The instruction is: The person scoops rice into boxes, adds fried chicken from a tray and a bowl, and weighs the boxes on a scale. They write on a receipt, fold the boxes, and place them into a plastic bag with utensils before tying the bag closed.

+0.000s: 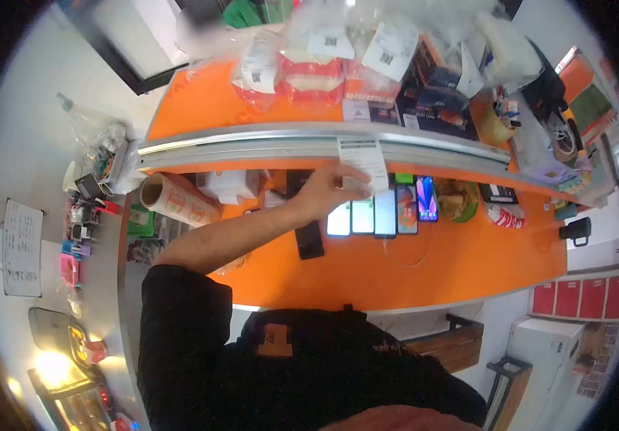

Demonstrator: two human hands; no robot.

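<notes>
My left hand (329,192) reaches over the orange desk (395,276) from the left. Its thumb and fingers pinch a white printed paper slip (363,159), which overlaps the metal rail (252,142) behind it. The small print cannot be read. Just below and to the right of the hand, several phones (385,215) with lit screens lie side by side. A dark, narrow slab (309,241) lies under my forearm, partly covered by it. My right hand cannot be made out; only a blurred patch of skin shows at the bottom edge.
Plastic-wrapped parcels (313,75) with labels are piled behind the rail. A roll of printed tape or film (180,201) and a white box (232,185) sit at the left. A green bowl (460,201) stands right of the phones. A black mug (576,231) is at the far right.
</notes>
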